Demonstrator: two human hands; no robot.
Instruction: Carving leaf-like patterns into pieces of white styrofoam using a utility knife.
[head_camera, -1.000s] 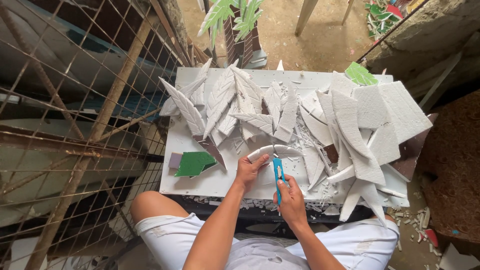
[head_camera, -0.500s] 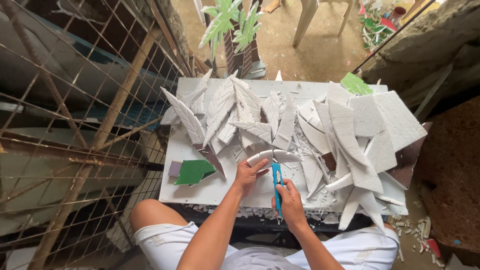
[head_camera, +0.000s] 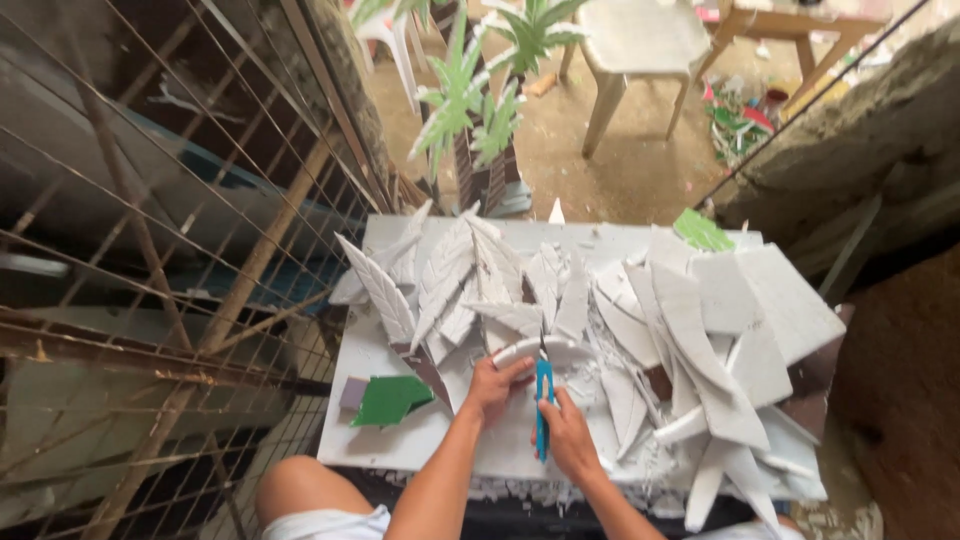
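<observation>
**Two hands, a blue knife and a curved white piece**

The right hand (head_camera: 568, 437) is wrapped tight around a blue craft knife (head_camera: 543, 400). The fingers are closed all the way on the handle. The knife points away from the person, and its thin tip touches a curved white foam piece (head_camera: 545, 347).

The left hand (head_camera: 494, 385) sits just beside the knife. Its fingers are curled down on the near end of the curved white foam piece and pinch it against the white table (head_camera: 420, 445). The piece bends like a small arch, right in front of both hands, near the middle of the table.

Behind the hands lies a heap of white foam leaves (head_camera: 450, 285) with little cuts along their edges. To the right is a pile of plain white foam scraps (head_camera: 720, 330). A green foam piece (head_camera: 390, 398) lies flat on the table, left of the left hand, apart from it. White crumbs lie along the near edge of the table. Past the far edge stand green toy palm trees (head_camera: 470, 110).
</observation>
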